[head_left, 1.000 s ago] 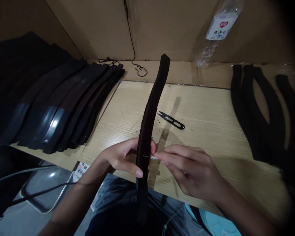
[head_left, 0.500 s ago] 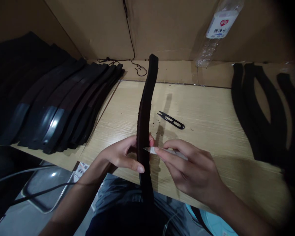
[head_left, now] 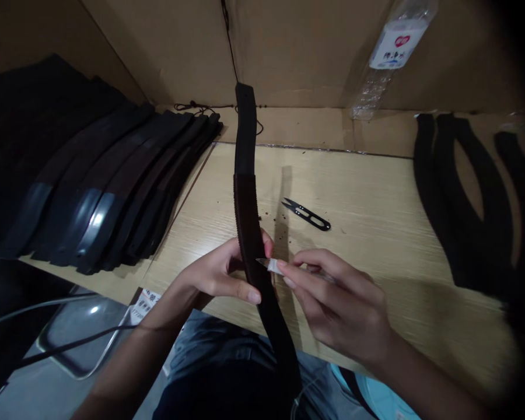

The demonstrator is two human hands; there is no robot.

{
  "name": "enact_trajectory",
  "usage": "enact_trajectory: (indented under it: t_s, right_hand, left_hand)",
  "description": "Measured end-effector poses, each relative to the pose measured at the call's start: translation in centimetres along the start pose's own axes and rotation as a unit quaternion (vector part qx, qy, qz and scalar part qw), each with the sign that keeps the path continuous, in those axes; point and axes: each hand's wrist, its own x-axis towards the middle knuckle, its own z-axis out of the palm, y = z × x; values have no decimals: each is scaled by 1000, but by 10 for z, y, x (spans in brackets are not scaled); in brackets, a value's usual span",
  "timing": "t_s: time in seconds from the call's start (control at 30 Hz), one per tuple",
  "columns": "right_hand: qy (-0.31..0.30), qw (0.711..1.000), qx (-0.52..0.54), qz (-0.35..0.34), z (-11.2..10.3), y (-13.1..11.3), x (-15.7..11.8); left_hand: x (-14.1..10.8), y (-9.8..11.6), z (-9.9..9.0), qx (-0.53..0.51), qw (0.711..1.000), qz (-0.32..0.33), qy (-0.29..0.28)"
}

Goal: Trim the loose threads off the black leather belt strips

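Note:
A long, curved black strip [head_left: 245, 137] with a dark brown, ridge-edged middle section stands out over the table edge, its lower end over my lap. My left hand [head_left: 227, 271] is closed round its brown section, thumb in front and fingers behind. Between the thumb and fingers of my right hand [head_left: 336, 297] is a small pointed blade [head_left: 275, 266] with a white wrapped handle; its tip is at the strip's right side, just above my left thumb. Black thread snips [head_left: 306, 214] lie on the table behind my right hand.
Many similar strips [head_left: 126, 181] are piled at the left. More black strips [head_left: 485, 186] lie at the right. A plastic bottle [head_left: 396, 46] leans against the cardboard wall [head_left: 301, 52]. Dark cord hangs at the back, and dark crumbs dot the wooden table [head_left: 367, 192].
The strip has turned: its top end has swung left and its lower end right, showing more of its broad face. Both hands have kept their hold and moved little.

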Motion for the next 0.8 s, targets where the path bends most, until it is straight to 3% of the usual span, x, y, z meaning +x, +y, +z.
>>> enact_trajectory:
  t_s: [0.1, 0.33, 0.6, 0.8]
  right_hand:
    - [16, 998, 62, 14, -1, 0, 3]
    - [0, 994, 99, 39, 2, -1, 6]
    - [25, 988, 122, 92, 16, -8, 0]
    - [60, 989, 100, 90, 32, -9, -14]
  left_hand:
    - [1, 2, -1, 8, 1000, 11, 1]
    - [1, 4, 2, 14, 1000, 6, 4]
    - [2, -2, -1, 14, 1000, 11, 21]
    - [3, -5, 2, 1, 1000, 2, 8]
